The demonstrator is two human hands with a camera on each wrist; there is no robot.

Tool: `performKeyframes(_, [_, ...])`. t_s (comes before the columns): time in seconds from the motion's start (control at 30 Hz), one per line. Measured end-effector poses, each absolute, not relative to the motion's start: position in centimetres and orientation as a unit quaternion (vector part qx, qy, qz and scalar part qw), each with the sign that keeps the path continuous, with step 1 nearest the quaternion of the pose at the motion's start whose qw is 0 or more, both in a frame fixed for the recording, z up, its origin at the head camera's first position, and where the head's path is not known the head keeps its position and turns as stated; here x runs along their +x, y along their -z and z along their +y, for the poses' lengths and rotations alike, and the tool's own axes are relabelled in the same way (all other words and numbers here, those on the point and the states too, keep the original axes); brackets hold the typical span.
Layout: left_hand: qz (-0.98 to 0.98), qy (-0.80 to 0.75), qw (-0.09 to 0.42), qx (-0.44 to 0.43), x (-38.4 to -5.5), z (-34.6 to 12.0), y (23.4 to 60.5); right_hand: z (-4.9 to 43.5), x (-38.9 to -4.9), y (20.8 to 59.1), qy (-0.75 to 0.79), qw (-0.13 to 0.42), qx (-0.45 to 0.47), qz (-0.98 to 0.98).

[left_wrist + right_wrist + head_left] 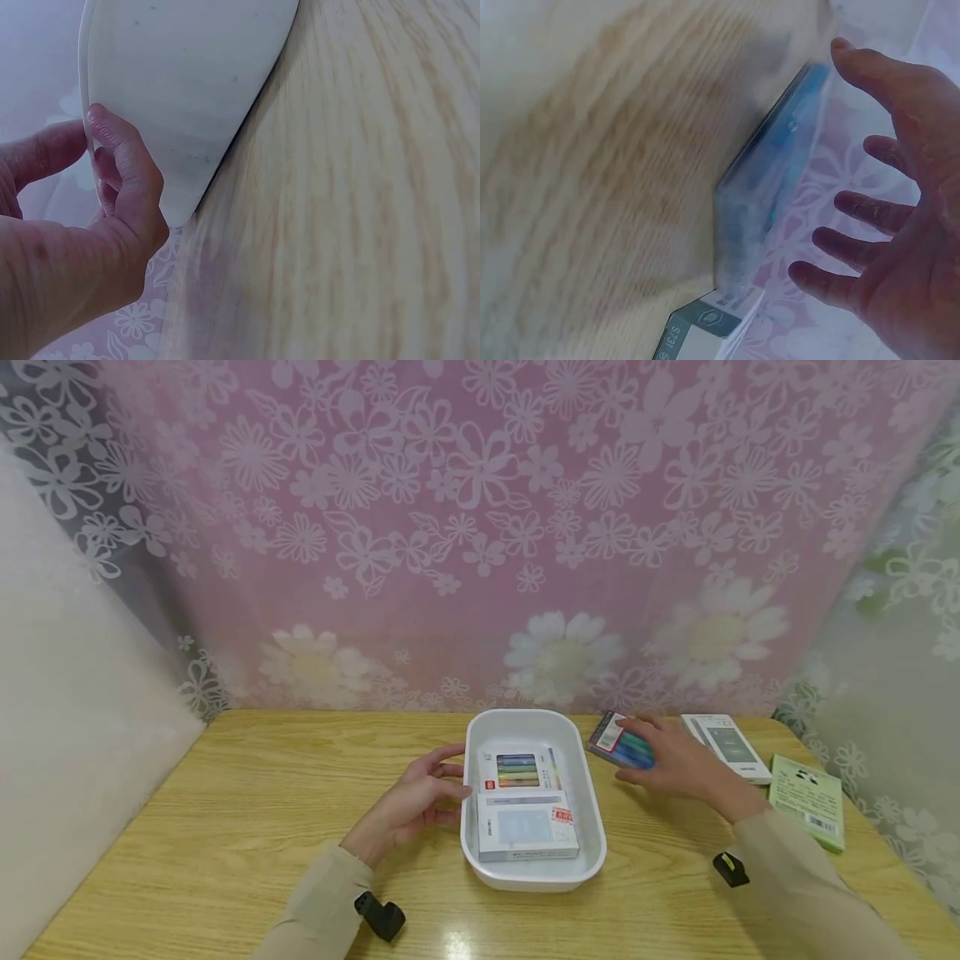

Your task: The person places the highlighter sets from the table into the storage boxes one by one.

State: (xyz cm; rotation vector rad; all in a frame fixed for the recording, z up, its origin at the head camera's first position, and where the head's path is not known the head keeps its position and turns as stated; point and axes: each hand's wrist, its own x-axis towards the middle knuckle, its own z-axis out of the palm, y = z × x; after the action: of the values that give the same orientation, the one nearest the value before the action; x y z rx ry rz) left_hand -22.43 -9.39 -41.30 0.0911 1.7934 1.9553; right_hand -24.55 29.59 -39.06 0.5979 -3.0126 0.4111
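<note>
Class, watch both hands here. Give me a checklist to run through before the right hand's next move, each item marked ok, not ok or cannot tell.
1. White bin steadied: ok. The left hand pinches the rim of the white bin.
2. Bin flat on the table: ok, it sits upright.
3. Right hand lined up: ok. The right hand is over the blue-green pack.
4. Firm grip on that pack: not ok. The right wrist view shows fingers spread, not closed round it.
5. Room in the bin for that pack: cannot tell. Two boxes cover much of its floor.
</note>
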Motion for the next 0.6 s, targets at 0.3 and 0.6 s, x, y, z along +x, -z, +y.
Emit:
performKeyframes(0.3, [0.657,-0.711,0.247,0.040,-22.5,-9.4,41.3,30.7,-26.8,39.9,-0.080,-0.019,0.175,-0.981])
performKeyframes(0.6, [0.656,-0.712,0.246,0.034,-22.5,-9.4,41.3,30.7,-27.4,40.2,-0.064,-0.026,0.136,-0.988])
